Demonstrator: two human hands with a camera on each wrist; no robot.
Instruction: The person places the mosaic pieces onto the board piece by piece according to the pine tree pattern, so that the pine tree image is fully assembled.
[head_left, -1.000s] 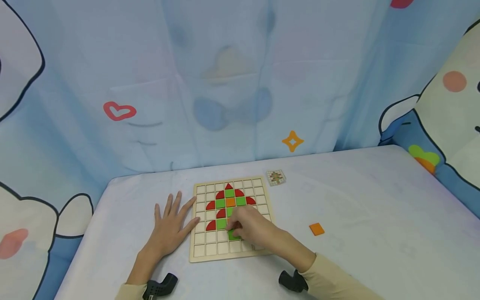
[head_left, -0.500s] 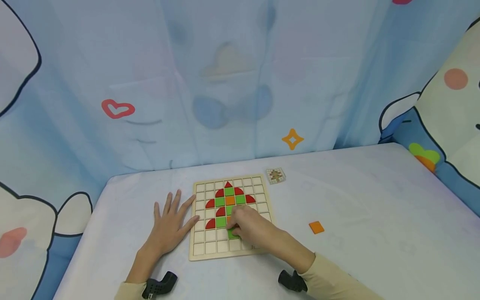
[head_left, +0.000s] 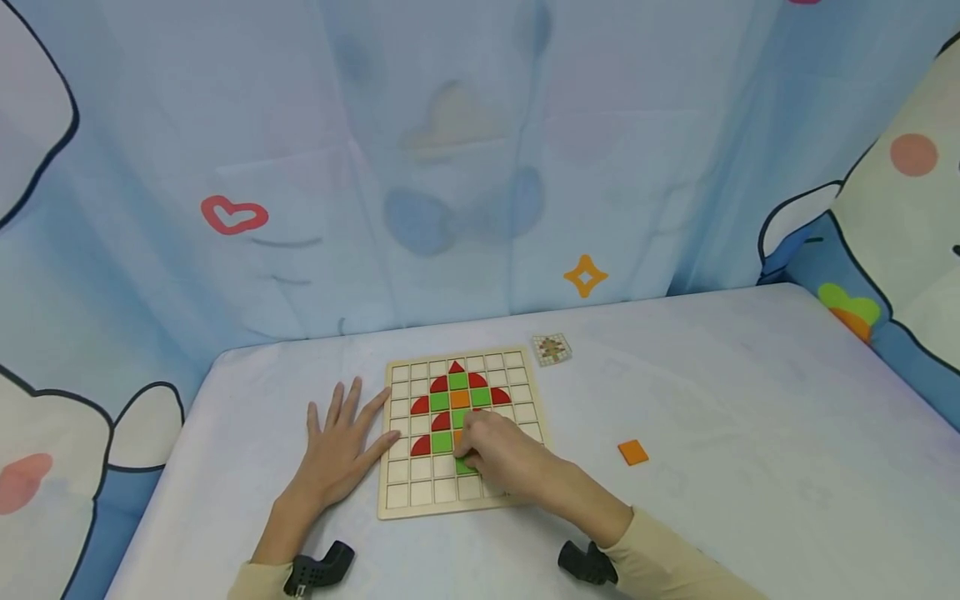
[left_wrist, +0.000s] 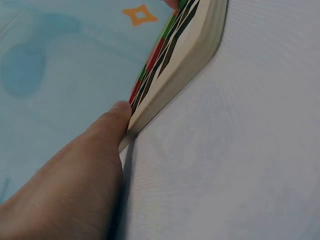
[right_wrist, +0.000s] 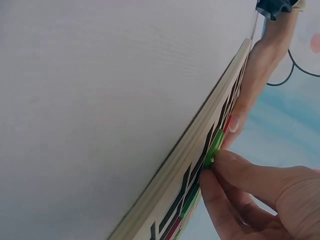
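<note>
My left hand [head_left: 333, 450] lies with spread fingers on the white cloth, its thumb and index fingertips touching the left edge of the wooden grid board [head_left: 408, 497]. In the left wrist view the thumb [left_wrist: 107, 125] rests against the board's rim. Over the lower middle of the board, my right hand [head_left: 504, 450] pinches a green square tile [right_wrist: 215, 148] between thumb and finger; it looks tilted up from the grid. Red quarter-round tiles [head_left: 422, 446], green squares [head_left: 439, 401] and an orange square [head_left: 460, 398] fill other cells. The right hand hides some cells behind it.
A loose orange square tile [head_left: 633, 452] lies on the cloth right of the board. Beyond the board's far right corner is a small pattern card [head_left: 552, 350]. A blue printed curtain [head_left: 465, 183] hangs behind the table.
The head view has tilted very slightly. Both hands stay almost where they were, the right still at the green tile and the left at the board's edge.
</note>
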